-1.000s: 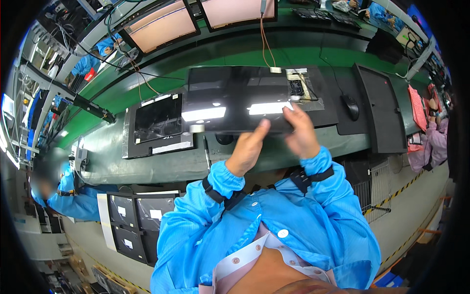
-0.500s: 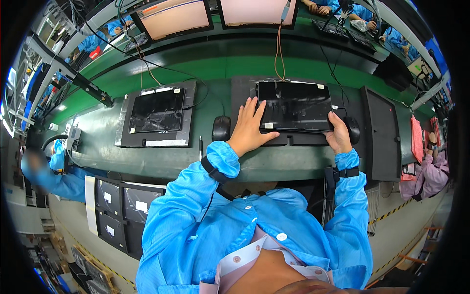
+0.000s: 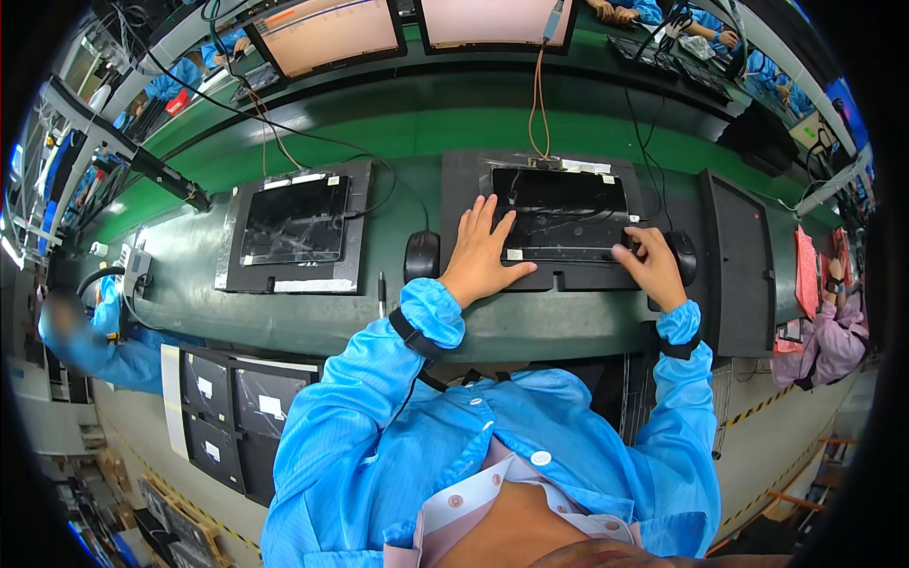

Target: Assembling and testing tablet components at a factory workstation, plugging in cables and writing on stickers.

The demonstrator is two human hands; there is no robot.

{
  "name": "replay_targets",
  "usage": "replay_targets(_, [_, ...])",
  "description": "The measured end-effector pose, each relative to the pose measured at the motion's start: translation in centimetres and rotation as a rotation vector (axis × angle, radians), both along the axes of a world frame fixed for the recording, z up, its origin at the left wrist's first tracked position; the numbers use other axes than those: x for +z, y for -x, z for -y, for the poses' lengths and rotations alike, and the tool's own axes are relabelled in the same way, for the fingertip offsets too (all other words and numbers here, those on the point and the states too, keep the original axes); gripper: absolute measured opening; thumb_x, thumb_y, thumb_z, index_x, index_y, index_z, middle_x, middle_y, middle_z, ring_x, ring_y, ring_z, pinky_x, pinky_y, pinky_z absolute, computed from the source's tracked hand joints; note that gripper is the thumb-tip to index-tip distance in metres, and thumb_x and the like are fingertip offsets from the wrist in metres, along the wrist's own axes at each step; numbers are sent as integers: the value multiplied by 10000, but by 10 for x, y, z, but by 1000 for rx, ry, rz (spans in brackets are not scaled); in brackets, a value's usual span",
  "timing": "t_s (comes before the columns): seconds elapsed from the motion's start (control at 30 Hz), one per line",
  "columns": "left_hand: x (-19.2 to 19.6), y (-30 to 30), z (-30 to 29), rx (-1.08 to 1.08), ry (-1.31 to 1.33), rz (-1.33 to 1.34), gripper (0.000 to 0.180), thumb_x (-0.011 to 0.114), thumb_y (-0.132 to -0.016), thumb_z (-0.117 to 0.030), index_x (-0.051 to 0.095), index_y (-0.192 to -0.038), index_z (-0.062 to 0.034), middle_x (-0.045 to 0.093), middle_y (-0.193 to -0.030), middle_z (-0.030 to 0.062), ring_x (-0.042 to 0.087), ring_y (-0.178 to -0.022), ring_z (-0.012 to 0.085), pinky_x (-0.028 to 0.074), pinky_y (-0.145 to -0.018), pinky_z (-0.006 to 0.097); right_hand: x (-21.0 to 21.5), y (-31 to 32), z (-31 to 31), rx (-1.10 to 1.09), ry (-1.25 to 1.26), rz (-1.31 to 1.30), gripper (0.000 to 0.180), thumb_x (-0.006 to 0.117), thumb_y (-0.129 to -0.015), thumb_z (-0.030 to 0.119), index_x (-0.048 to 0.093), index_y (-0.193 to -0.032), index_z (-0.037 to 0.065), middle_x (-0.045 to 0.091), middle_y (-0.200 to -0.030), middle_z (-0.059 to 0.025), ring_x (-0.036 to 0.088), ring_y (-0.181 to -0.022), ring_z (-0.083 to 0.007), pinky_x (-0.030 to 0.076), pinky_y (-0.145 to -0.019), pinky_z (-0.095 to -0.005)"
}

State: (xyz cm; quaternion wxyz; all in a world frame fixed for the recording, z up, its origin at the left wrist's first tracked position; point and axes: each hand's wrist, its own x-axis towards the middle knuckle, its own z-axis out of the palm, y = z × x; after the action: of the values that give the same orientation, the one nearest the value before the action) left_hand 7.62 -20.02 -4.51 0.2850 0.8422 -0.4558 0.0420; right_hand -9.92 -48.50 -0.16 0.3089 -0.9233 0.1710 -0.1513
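A black tablet-like screen panel with small pale tabs at its edges lies on a black foam fixture in front of me. My left hand is open, its spread fingers resting along the panel's left edge and its thumb by the lower left corner. At the lower right corner is my right hand, fingers bent and apart, with thumb and forefinger at the panel's right edge. Nothing shows between them. An orange-brown cable runs down to the panel's far edge.
To the left, a second screen panel lies on its own fixture. Black mice flank my fixture, with a pen further left. A black tray stands at the right; monitors stand at the back.
The panel's near edge has come down flatter on the fixture. My right hand has let go of the corner and bent its fingers; my left hand stays at the left edge.
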Motion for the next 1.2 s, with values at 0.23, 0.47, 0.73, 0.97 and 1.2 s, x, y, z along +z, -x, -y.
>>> replay_targets(0.23, [0, -6, 0, -18, 55, -61, 789, 853, -785, -421, 565, -1392, -6, 337, -1565, 294, 277, -1471, 476, 279, -1191, 538, -8, 11, -12, 21, 201, 72, 529, 851, -783, 274, 690, -1231, 44, 603, -1185, -140, 609, -1074, -327, 508, -913, -400])
replay_targets(0.47, [-6, -7, 3, -21, 102, -39, 752, 856, -788, -395, 579, -1367, -4, 361, -1540, 292, 292, -1454, 481, 292, -1182, 544, -9, 8, -9, 59, 239, 105, 503, 830, -810, 261, 685, -1242, 50, 595, -1220, -162, 588, -1140, -353, 500, -954, -410])
replay_targets(0.73, [-5, -6, 9, 4, 163, 0, 745, 865, -763, -394, 598, -1339, -5, 372, -1534, 287, 313, -1444, 474, 303, -1172, 540, 16, -87, -39, 181, 372, 221, 522, 749, -877, 352, 661, -1253, 0, 624, -1281, -192, 579, -1206, -378, 470, -1010, -447])
replay_targets(0.97, [-1, 0, 10, -9, 152, -30, 705, 873, -759, -362, 629, -1319, -11, 402, -1529, 273, 359, -1420, 468, 331, -1160, 521, -9, -155, -48, 254, 450, 62, 604, 700, -906, 435, 625, -1253, -53, 606, -1313, -216, 575, -1220, -385, 471, -1027, -452])
replay_targets(1.2, [1, 1, 2, 39, 129, -13, 713, 878, -747, -344, 623, -1306, 17, 441, -1507, 278, 366, -1415, 472, 326, -1159, 533, -18, -159, -59, 269, 512, 121, 643, 675, -888, 514, 631, -1236, -25, 625, -1259, -175, 582, -1214, -359, 442, -1021, -462])
